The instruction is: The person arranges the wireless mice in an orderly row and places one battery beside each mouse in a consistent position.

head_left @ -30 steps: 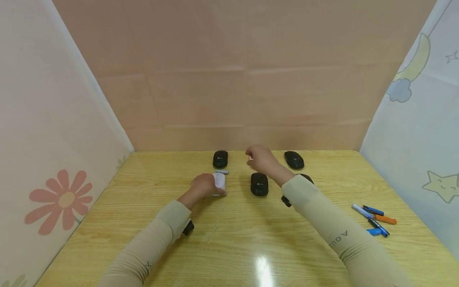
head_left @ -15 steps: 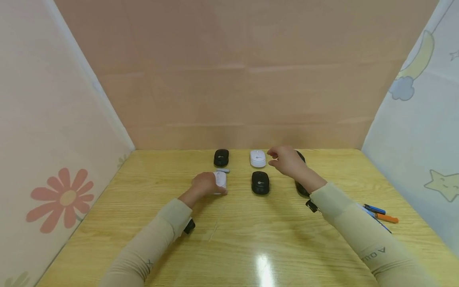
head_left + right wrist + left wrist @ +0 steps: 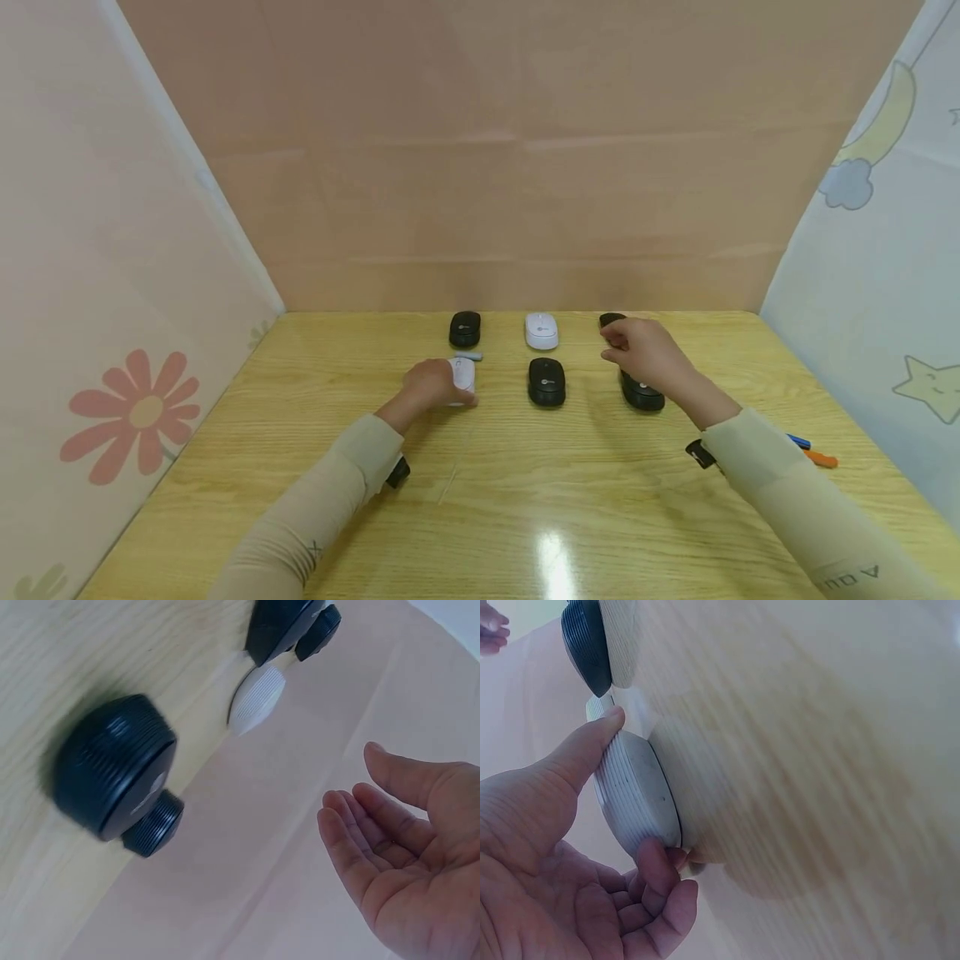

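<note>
My left hand grips a white computer mouse that stands on the table in the front row. In the left wrist view, its thumb lies at one end of the white mouse and curled fingers touch the other end. Held in the air at the right, my right hand has loosely bent fingers and nothing between them. Below it is a black mouse, and behind it a second black mouse, partly hidden by the hand. The right wrist view shows the empty palm of the right hand.
A white mouse stands at the back middle, with a black mouse in front of it. Another black mouse is at the back left, near a small grey cylinder. An orange pen and a blue pen lie far right.
My right hand has moved right, away from the back middle white mouse, which it covered and now leaves in plain view. My left hand stays on its white mouse.
</note>
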### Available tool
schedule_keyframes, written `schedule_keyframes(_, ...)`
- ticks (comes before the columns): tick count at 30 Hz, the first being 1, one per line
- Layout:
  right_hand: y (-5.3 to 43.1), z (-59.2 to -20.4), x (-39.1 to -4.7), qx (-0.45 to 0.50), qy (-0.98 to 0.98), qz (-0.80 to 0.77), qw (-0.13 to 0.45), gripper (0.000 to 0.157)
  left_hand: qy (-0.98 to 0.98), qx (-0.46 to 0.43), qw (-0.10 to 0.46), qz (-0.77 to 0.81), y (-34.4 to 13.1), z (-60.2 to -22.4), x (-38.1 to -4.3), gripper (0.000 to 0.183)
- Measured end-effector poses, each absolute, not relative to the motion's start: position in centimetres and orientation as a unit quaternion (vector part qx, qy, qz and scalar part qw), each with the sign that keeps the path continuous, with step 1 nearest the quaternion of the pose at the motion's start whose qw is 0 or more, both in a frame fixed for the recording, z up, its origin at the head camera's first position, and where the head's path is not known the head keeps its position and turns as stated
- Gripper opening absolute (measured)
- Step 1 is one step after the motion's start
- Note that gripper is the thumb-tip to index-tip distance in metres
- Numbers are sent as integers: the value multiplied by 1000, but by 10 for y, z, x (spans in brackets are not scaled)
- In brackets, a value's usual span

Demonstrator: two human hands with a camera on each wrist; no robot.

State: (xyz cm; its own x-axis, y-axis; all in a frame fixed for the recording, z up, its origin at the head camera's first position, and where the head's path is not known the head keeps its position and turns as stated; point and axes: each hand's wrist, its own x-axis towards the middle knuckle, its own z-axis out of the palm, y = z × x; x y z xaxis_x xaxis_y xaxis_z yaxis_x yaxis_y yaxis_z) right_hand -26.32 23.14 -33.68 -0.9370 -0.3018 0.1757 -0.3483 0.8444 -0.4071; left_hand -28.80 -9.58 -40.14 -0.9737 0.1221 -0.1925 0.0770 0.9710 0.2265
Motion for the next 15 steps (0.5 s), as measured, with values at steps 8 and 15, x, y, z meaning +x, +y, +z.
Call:
schedule_keyframes(8,263,-340,-248,169,-959,218,69,33,988,49,101,108,-96,-403,-288,61)
schedule_keyframes(15,287,-343,-237,164,-960,217,68,35,988,47,98,111,-96,-404,-289,60)
